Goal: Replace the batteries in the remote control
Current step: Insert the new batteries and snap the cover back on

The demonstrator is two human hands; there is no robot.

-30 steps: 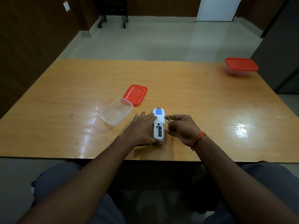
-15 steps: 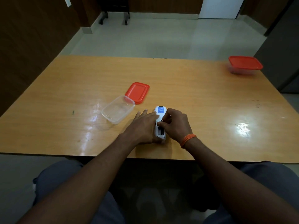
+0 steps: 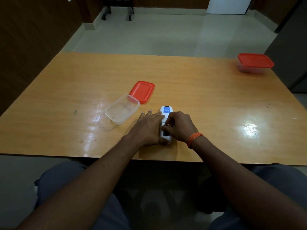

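two hands meet on the white remote (image 3: 166, 111), which lies face down near the table's (image 3: 216, 100) front edge. left hand (image 3: 147, 128) lies flat, fingers straight, pressing its side. right hand (image 3: 180, 126) curls into the open battery bay (image 3: 165, 133); i cannot tell if it pinches anything. beyond: clear tub (image 3: 122, 109), red lid (image 3: 142, 91) just behind, lidded tub (image 3: 255, 63) far right.

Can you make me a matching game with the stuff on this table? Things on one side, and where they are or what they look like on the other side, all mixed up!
Things
1. remote control
2. clear tub
3. loose red lid
4. lidded box

Clues
A. at the far right corner of the table
B. white, with a blue label
C. see-through and open on top
D. lying flat, covering nothing

Right pairs: 1-B, 2-C, 3-D, 4-A.
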